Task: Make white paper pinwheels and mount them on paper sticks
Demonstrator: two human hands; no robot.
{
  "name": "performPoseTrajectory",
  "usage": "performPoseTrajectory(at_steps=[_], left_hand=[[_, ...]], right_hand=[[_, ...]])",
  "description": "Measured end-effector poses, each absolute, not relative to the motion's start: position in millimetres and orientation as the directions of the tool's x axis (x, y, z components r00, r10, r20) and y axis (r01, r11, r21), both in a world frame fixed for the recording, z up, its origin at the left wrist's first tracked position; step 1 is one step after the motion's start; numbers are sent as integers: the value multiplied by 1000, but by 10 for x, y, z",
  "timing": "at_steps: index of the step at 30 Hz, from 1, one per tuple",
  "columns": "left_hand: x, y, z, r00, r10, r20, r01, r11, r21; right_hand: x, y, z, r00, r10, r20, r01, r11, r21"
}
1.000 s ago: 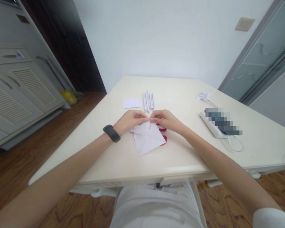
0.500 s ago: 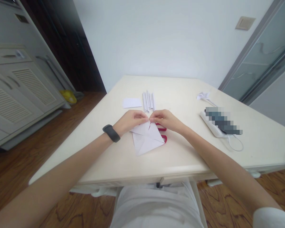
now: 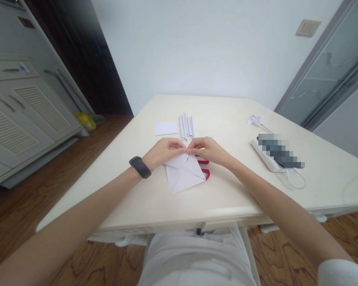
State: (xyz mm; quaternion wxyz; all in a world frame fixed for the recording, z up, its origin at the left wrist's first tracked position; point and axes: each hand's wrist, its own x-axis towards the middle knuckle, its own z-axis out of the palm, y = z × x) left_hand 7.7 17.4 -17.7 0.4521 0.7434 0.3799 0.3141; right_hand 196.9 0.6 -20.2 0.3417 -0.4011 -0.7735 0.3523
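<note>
A square of white paper (image 3: pixel 185 174) with diagonal creases and cuts lies close to the table's front edge. My left hand (image 3: pixel 167 151) pinches its far corner, and a dark band sits on that wrist. Right beside it, my right hand (image 3: pixel 206 149) pinches the same corner, the fingertips of both hands touching. Red scissor handles (image 3: pixel 207 173) stick out from under the paper on the right; the blades are hidden. The exact fold between my fingertips is too small to make out.
Several rolled paper sticks (image 3: pixel 186 126) lie beyond my hands, with a white paper piece (image 3: pixel 166 128) to their left. At the right are a paper pinwheel (image 3: pixel 255 120) on a stick and a white device (image 3: pixel 265 157) with a cable, partly blurred out.
The slit at the paper's far corner looks narrower, and my fingertips have drawn slightly closer together. Otherwise the scene is the same.
</note>
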Motion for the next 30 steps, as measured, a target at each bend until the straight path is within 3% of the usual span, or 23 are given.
performPoseTrajectory(at_steps=[30], left_hand=[[87, 180, -199, 521, 842, 140, 281, -324, 903]], right_hand=[[1962, -23, -199, -455, 846, 277, 422, 479, -770]])
